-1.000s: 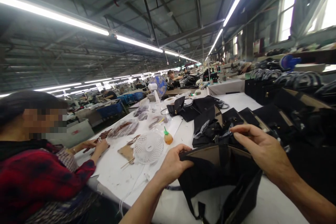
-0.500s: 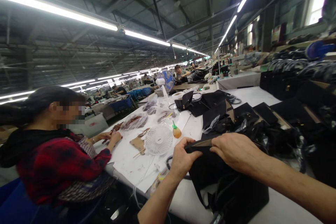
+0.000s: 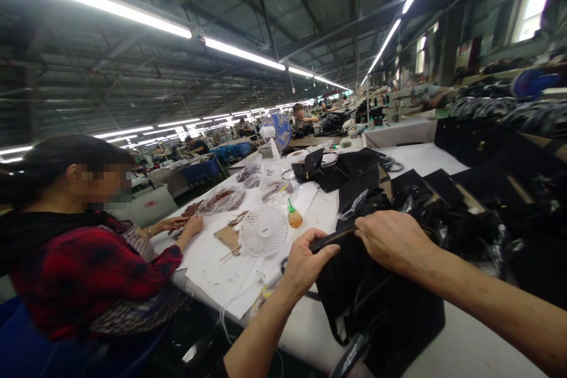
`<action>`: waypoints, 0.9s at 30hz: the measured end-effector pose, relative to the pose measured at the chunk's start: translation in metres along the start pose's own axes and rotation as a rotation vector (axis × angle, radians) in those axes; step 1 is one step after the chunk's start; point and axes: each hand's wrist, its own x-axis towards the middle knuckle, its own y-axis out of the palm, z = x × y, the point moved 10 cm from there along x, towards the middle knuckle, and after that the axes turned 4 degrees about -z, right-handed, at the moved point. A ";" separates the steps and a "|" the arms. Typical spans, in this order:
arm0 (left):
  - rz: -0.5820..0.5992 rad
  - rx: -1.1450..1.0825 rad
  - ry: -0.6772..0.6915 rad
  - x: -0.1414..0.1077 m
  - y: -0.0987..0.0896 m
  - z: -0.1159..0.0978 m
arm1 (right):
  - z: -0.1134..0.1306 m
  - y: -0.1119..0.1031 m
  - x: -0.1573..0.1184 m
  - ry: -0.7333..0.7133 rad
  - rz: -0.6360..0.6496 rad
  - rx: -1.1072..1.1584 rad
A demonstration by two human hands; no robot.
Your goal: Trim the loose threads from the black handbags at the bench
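A black handbag (image 3: 390, 313) hangs from my two hands over the near side of the white table (image 3: 478, 342). My left hand (image 3: 308, 257) pinches the left end of its upper edge between thumb and fingers. Farther right, my right hand (image 3: 390, 239) grips the same edge, its fingers curled and partly hidden. Between the hands the edge looks like a narrow dark band, the two sides close together. A dark handle wrapped in plastic (image 3: 352, 357) hangs at the bag's lower front.
More black bags (image 3: 443, 189) lie piled on the right. A white fan (image 3: 263, 230) and a small orange bottle with a green tip (image 3: 294, 215) stand beyond my left hand. At left, a co-worker in a red checked sleeve (image 3: 97, 271) handles brown strips (image 3: 192, 208).
The bag's upper edge, which showed its tan inside between my hands, now looks narrower and closed together. The plastic-wrapped handle has swung further into view. My hands keep hold.
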 end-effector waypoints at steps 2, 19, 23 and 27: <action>-0.009 -0.015 0.001 -0.001 0.000 0.000 | 0.001 0.000 0.001 -0.004 -0.011 -0.006; -0.160 0.036 0.031 -0.006 -0.006 -0.003 | -0.002 0.006 0.002 0.016 -0.026 0.011; -0.250 0.049 0.059 -0.009 -0.013 -0.005 | -0.002 0.001 -0.002 0.001 -0.021 -0.001; -0.304 0.064 0.059 -0.011 -0.020 -0.003 | -0.023 0.000 -0.010 0.005 -0.022 -0.015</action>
